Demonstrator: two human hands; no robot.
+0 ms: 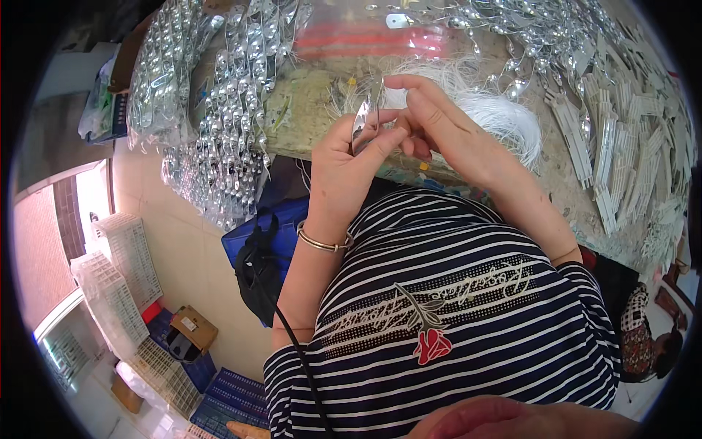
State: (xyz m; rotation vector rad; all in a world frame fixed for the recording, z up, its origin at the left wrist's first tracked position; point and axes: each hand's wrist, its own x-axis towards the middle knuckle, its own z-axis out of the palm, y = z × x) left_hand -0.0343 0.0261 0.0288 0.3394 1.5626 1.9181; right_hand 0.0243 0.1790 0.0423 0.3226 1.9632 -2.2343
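My left hand (340,164) is closed on a shiny silver piece (363,123), curved and mirror-like, which sticks up between thumb and fingers. Close against it is my right hand (446,132), its index finger reaching over toward the piece's top. The other right fingers curl in by the left thumb; whatever they pinch is too small to make out. Just behind the right hand lies a bundle of white thread (504,121) on the worktable (311,99).
Strips of shiny silver pieces (238,110) hang over the table's left edge. More silver strands (526,44) lie at the back right, beside bundles of pale flat strips (614,146). A red-striped clear bag (373,40) lies at the back. White plastic crates (124,271) stand on the floor at left.
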